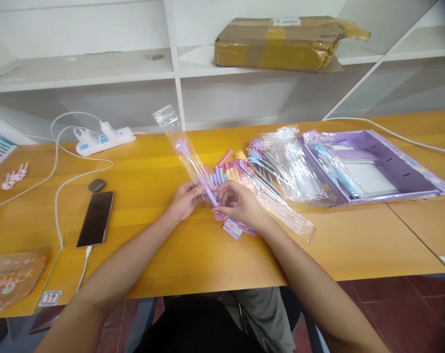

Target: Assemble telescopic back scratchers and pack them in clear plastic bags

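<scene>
My left hand (188,200) is closed around a clear plastic sleeve (168,117) with a purple hand-shaped back scratcher (207,190) inside. The scratcher tilts up to the left, its little hand near the sleeve's far end. My right hand (240,203) is curled beside the handle's lower end, thumb and fingers bent towards each other; whether it grips the sleeve's edge cannot be made out. Behind my hands lie coloured handles (218,174). More scratchers with metal rods (264,181) are heaped to the right. Small printed cards (232,228) lie partly under my right hand.
Clear sleeves (296,166) are piled beside a purple open box (402,166) holding packaged items. At the left are a phone (96,219), a black case (96,185), a power strip (106,142) and white cables. A taped carton (281,44) rests on the shelf behind.
</scene>
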The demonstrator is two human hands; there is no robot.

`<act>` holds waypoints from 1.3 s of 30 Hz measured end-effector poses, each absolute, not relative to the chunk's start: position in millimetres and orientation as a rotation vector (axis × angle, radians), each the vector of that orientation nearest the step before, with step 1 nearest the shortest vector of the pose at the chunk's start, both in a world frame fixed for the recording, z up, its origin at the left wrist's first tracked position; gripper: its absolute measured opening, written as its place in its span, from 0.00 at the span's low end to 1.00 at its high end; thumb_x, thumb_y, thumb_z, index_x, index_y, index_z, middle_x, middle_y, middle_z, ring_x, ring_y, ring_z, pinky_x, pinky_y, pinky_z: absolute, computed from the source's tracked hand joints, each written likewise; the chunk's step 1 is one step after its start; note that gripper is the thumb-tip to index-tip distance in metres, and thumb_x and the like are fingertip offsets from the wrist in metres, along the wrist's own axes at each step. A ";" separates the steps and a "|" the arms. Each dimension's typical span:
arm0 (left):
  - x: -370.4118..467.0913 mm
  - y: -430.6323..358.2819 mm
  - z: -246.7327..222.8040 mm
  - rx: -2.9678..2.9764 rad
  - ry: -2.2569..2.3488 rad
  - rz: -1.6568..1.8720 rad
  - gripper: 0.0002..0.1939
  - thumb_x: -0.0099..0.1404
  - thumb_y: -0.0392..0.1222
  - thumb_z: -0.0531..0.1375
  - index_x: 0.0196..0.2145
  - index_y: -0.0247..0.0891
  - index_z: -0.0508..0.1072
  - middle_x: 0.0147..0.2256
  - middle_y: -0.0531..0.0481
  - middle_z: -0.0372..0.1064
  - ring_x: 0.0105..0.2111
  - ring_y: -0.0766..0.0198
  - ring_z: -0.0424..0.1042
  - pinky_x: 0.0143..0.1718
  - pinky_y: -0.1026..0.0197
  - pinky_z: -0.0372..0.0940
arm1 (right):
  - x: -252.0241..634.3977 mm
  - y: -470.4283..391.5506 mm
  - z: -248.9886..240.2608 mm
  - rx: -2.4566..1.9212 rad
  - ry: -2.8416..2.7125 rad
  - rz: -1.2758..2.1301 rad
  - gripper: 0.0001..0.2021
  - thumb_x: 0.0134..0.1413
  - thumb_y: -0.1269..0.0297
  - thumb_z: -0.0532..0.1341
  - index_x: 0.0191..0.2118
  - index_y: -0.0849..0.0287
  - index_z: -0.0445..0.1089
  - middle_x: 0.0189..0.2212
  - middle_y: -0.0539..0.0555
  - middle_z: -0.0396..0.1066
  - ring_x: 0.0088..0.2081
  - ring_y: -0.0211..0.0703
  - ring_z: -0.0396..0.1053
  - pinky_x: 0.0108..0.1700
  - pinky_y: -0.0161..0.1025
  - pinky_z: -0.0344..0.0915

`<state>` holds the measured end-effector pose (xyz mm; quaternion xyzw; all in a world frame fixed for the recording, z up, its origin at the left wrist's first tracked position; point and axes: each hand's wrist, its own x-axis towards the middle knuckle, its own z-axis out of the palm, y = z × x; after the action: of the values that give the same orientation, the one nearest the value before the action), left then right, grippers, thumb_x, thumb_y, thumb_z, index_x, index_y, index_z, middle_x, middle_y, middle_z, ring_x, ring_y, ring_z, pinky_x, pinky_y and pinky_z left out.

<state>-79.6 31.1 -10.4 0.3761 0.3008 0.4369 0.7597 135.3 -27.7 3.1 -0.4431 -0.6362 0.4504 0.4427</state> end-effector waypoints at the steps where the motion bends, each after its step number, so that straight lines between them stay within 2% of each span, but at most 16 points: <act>1: -79.3 30.2 -11.7 0.852 0.649 0.925 0.25 0.56 0.55 0.84 0.40 0.33 0.86 0.41 0.37 0.88 0.38 0.51 0.88 0.39 0.57 0.79 | 135.7 -27.8 2.8 -1.121 -1.604 1.052 0.30 0.54 0.39 0.81 0.47 0.53 0.70 0.34 0.48 0.75 0.30 0.41 0.74 0.35 0.42 0.75; 8: -77.2 27.5 -19.6 1.081 0.638 0.804 0.26 0.55 0.57 0.84 0.41 0.35 0.89 0.36 0.41 0.87 0.39 0.53 0.87 0.44 0.58 0.78 | 139.3 -26.9 -3.5 -1.172 -1.778 0.599 0.24 0.63 0.44 0.78 0.51 0.51 0.72 0.41 0.52 0.72 0.34 0.43 0.72 0.37 0.42 0.71; 13: -77.6 27.3 -18.1 1.099 0.624 0.776 0.26 0.56 0.54 0.84 0.45 0.36 0.88 0.43 0.40 0.88 0.45 0.50 0.88 0.46 0.59 0.78 | 138.3 -28.6 -6.9 -1.247 -1.832 0.490 0.22 0.64 0.54 0.77 0.55 0.51 0.70 0.43 0.53 0.73 0.34 0.43 0.71 0.38 0.42 0.70; 16: -76.9 27.3 -20.4 1.079 0.631 0.781 0.25 0.56 0.52 0.84 0.46 0.37 0.88 0.45 0.40 0.88 0.44 0.51 0.88 0.45 0.59 0.78 | 137.8 -29.1 -7.7 -1.258 -1.840 0.530 0.24 0.65 0.54 0.77 0.58 0.51 0.69 0.43 0.53 0.74 0.33 0.44 0.71 0.37 0.42 0.70; 18: -76.2 27.1 -22.6 1.058 0.649 0.816 0.25 0.55 0.52 0.84 0.46 0.37 0.88 0.44 0.40 0.88 0.42 0.53 0.87 0.45 0.59 0.78 | 139.4 -29.0 -7.0 -1.238 -1.834 0.590 0.24 0.69 0.52 0.74 0.62 0.51 0.68 0.44 0.53 0.75 0.32 0.44 0.71 0.38 0.43 0.70; 21: -76.0 27.0 -23.3 1.013 0.652 0.850 0.26 0.56 0.53 0.84 0.45 0.35 0.87 0.42 0.40 0.88 0.37 0.54 0.86 0.43 0.57 0.79 | 144.8 -28.3 -3.1 -1.241 -1.810 0.556 0.16 0.79 0.56 0.62 0.65 0.52 0.67 0.44 0.55 0.76 0.37 0.47 0.74 0.43 0.45 0.72; 24: -76.7 27.6 -20.2 0.956 0.621 0.837 0.28 0.56 0.54 0.84 0.47 0.35 0.85 0.39 0.40 0.87 0.34 0.54 0.86 0.39 0.55 0.79 | 150.5 -26.9 2.3 -1.253 -1.815 0.445 0.12 0.80 0.63 0.57 0.61 0.52 0.69 0.45 0.56 0.76 0.39 0.47 0.75 0.45 0.46 0.72; 27: -76.9 28.4 -17.3 0.937 0.601 0.839 0.29 0.56 0.54 0.84 0.47 0.36 0.83 0.36 0.42 0.86 0.32 0.55 0.85 0.38 0.57 0.79 | 153.1 -26.0 4.9 -1.182 -1.911 0.461 0.12 0.75 0.68 0.60 0.59 0.52 0.70 0.48 0.57 0.74 0.33 0.42 0.71 0.38 0.43 0.71; 29: -76.7 28.5 -17.0 0.934 0.610 0.840 0.28 0.56 0.53 0.84 0.47 0.36 0.83 0.36 0.43 0.86 0.33 0.57 0.85 0.40 0.58 0.79 | 153.3 -26.1 3.9 -1.122 -2.005 0.492 0.14 0.74 0.70 0.61 0.59 0.51 0.71 0.52 0.58 0.72 0.32 0.40 0.70 0.37 0.42 0.70; 34: -76.0 27.9 -19.1 0.905 0.648 0.857 0.30 0.56 0.53 0.84 0.50 0.36 0.84 0.41 0.43 0.86 0.36 0.57 0.84 0.40 0.58 0.78 | 153.7 -27.0 -1.8 -1.000 -2.160 0.463 0.13 0.75 0.70 0.64 0.58 0.48 0.77 0.55 0.58 0.70 0.42 0.43 0.75 0.39 0.40 0.72; 39: -75.1 28.3 -19.6 0.906 0.654 0.877 0.27 0.56 0.52 0.84 0.47 0.37 0.84 0.38 0.47 0.83 0.36 0.61 0.82 0.41 0.60 0.78 | 156.0 -25.0 0.1 -0.957 -2.116 0.443 0.03 0.75 0.65 0.67 0.48 0.51 0.80 0.51 0.57 0.68 0.40 0.42 0.74 0.39 0.41 0.74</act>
<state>-75.1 28.3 -19.6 0.4159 0.3004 0.4026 0.7581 156.0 -25.0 0.1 -0.3746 -0.8283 0.1733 0.3789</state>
